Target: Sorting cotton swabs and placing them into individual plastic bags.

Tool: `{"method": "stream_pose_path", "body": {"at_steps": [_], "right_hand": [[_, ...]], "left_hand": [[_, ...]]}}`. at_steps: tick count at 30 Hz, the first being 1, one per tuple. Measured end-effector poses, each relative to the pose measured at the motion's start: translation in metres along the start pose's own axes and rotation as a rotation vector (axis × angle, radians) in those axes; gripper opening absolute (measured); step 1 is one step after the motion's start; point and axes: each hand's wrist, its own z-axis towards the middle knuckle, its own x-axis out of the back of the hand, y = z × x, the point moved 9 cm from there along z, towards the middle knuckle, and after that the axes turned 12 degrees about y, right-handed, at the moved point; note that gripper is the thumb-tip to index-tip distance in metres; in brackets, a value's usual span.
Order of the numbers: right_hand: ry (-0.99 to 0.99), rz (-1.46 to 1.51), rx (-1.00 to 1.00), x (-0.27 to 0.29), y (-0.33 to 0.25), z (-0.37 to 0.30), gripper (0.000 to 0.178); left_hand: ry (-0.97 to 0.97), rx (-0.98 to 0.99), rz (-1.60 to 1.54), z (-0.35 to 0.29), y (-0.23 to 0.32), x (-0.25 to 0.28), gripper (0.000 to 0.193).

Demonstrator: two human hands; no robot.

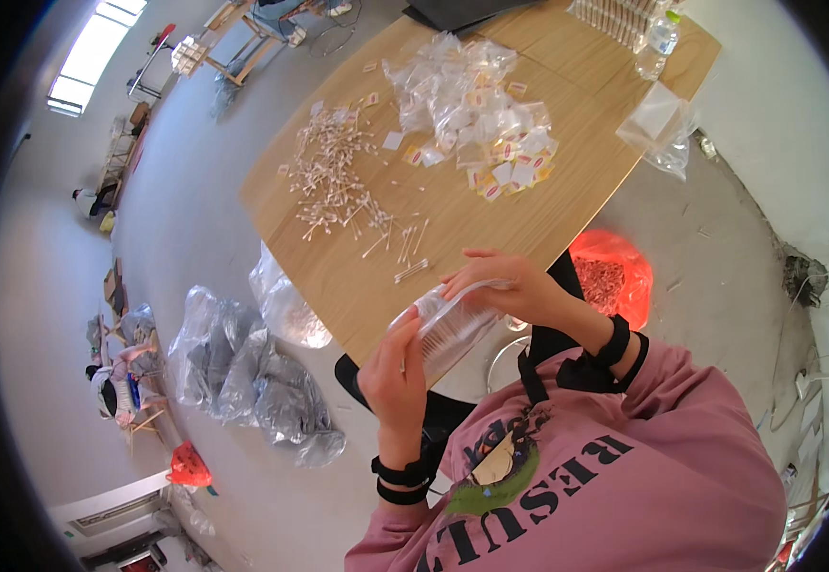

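Observation:
Just past the near table edge, in front of my body, both hands hold a clear plastic bag (455, 327). Fine parallel lines, like a row of thin sticks, show through it. My left hand (393, 377) is closed on the bag's left side, with thumb and fingers against the plastic. My right hand (502, 284) grips its upper right edge, the index finger stretched out. Beyond the bag, a few cotton swabs (411, 271) lie side by side near the table edge. A large loose pile of cotton swabs (328, 176) spreads over the left of the table.
Crumpled clear bags (462, 91) and small printed cards (505, 178) are heaped on the wooden table (471, 224). A water bottle (657, 46) stands far right. Stuffed grey bags (262, 381) sit on the floor at left; a red bag-lined bin (614, 272) is at right.

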Motion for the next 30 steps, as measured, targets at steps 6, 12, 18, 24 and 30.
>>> {"method": "stream_pose_path", "body": {"at_steps": [6,12,18,24,30], "right_hand": [[0.657,0.183,-0.284,0.128,0.011,0.012,0.021],[1.01,-0.029,0.005,0.248,0.001,0.048,0.025],[1.318,-0.031,0.15,0.328,0.057,0.072,0.028],[1.376,-0.477,-0.141,0.364,0.108,0.068,0.036],[1.197,-0.586,-0.094,0.367,0.094,0.071,0.041]], "left_hand": [[0.158,-0.06,-0.027,0.032,0.022,0.025,0.023],[0.046,0.297,-0.005,-0.017,-0.037,0.022,0.028],[0.059,0.453,0.09,-0.073,-0.073,0.046,0.022],[-0.024,0.54,0.112,-0.088,-0.068,0.038,0.019],[-0.077,0.456,0.099,-0.086,-0.064,0.026,0.02]]}}
